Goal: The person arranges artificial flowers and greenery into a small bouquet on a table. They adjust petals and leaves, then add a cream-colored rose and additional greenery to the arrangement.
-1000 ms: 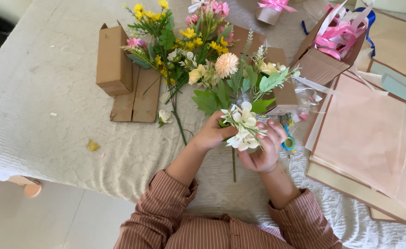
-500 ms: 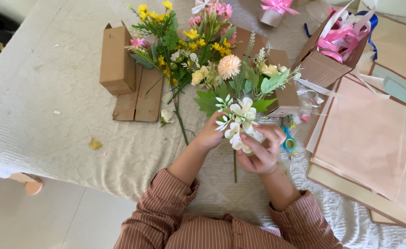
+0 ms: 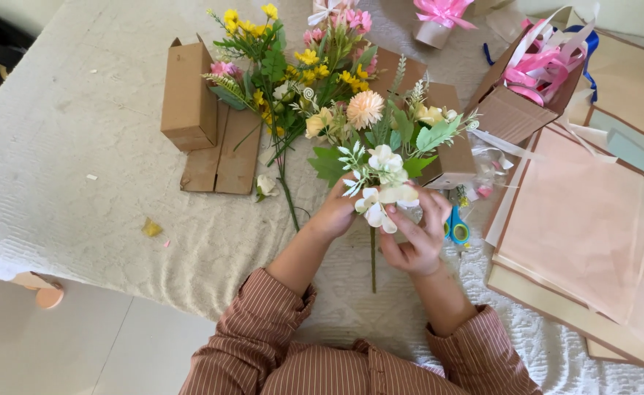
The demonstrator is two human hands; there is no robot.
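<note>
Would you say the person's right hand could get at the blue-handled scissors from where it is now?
Probably yes. The blue-handled scissors lie on the cloth just beside the right hand, with nothing between them. But that hand and the left hand both hold the white flower sprig, so the fingers would have to let go first.

**A covered table, crowded along its far and right sides**

A table (image 3: 66, 146) is wearing a pale textured cloth. A tall cardboard box (image 3: 188, 95) is standing at the far left, with flattened cardboard (image 3: 219, 157) lying just beside it. Loose flower stems (image 3: 278, 66) are lying across the middle. An open box of pink ribbons (image 3: 534, 80) is sitting at the far right, and sheets of pink paper (image 3: 592, 227) are lying stacked along the right edge. Blue scissors (image 3: 455, 227) are lying near the paper. A yellow scrap (image 3: 151, 228) is lying near the front left.
</note>
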